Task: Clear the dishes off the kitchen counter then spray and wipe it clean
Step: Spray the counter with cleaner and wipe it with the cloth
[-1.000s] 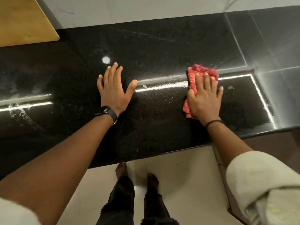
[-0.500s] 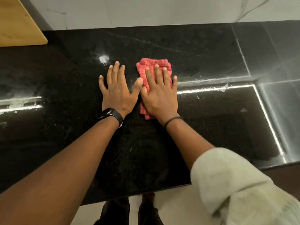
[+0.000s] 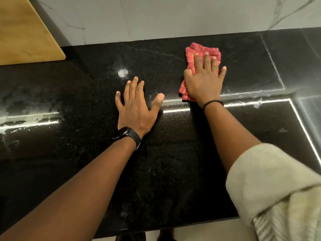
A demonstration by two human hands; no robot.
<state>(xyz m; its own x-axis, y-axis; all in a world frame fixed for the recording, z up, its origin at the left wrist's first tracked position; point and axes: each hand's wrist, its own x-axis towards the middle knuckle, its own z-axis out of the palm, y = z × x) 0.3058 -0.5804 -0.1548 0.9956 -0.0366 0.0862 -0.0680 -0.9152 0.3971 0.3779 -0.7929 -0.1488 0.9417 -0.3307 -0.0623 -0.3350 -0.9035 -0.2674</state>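
Counter [image 3: 173, 162] runs left to right, wall [image 3: 156, 18] behind it. Left hand [image 3: 137, 108] flat on counter near middle. Right hand [image 3: 203, 80] to its right and farther back, flat on cloth [image 3: 196, 51]. Cloth lies on counter, sticking out past fingertips toward wall. Hands apart, not touching. Board [image 3: 22, 35] at far left rear, well apart from both hands. Floor [image 3: 199, 232] before counter's near edge.

The black speckled bench [image 3: 173, 153] shows wet streaks. A folded red cloth [image 3: 199, 53] lies on it; the left hand [image 3: 137, 108] rests flat nearby.
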